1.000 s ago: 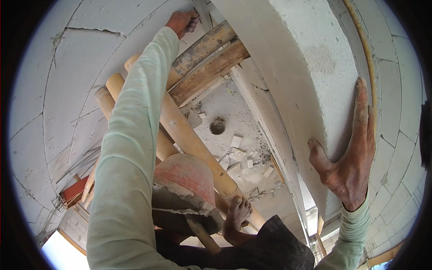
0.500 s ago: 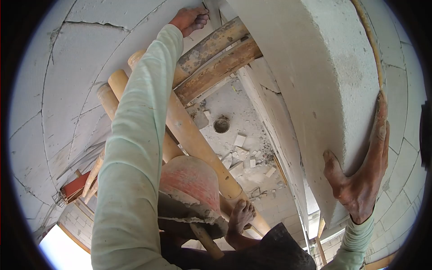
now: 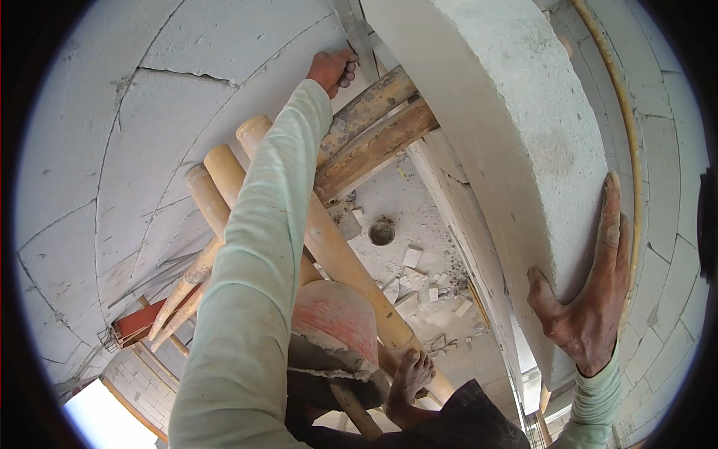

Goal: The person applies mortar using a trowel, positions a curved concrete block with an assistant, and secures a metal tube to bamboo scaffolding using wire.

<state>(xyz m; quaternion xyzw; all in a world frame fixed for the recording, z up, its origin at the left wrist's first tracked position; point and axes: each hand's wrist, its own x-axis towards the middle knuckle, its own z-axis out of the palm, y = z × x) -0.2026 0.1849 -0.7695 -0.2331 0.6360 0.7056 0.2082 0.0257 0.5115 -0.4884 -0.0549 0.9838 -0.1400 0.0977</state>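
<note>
My left hand reaches out at the top, its fingers closed in a pinch beside a grey upright strip at the wall. Whatever sits between those fingers, if anything, is too small to make out. A large pale concrete block slants down the right half of the view. Against its right-hand side lies my right hand, fingers stretched along the edge and thumb spread over the near face. Below my left sleeve is a red, mortar-smeared bucket, with a wooden handle in front of it.
Bamboo poles and a rough timber cross the drop beneath me. My bare foot rests on a pole. Far below, the floor holds a round container and broken block pieces. A thin bamboo pole bends along the right.
The view has shifted, so the bucket, poles and floor sit lower and further right. A gap now shows between the block's right edge and the thin pole. Both hands keep their poses.
</note>
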